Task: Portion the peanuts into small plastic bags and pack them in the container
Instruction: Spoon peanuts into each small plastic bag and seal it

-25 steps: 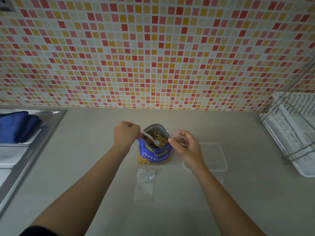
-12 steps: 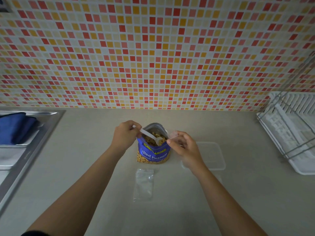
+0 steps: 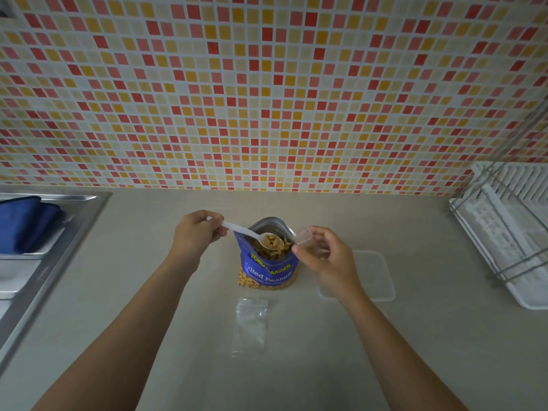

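A blue bag of salted peanuts (image 3: 268, 269) stands open on the beige counter. My left hand (image 3: 195, 235) grips the handle of a white plastic spoon (image 3: 246, 231), whose bowl holds peanuts just above the bag's mouth. My right hand (image 3: 324, 258) pinches a small clear plastic bag (image 3: 305, 236) by its open mouth, right beside the peanut bag's rim. Another small clear plastic bag (image 3: 251, 326) lies flat on the counter in front of the peanut bag. A clear rectangular container (image 3: 375, 275) sits to the right, partly behind my right hand.
A steel sink (image 3: 59, 229) with a blue cloth (image 3: 22, 222) in it lies at the left. A white dish rack (image 3: 510, 229) with wire rails stands at the right edge. A tiled wall rises behind the counter.
The spoon has come up out of the peanut bag with peanuts in its bowl. My right hand has brought the small bag's mouth closer to the spoon.
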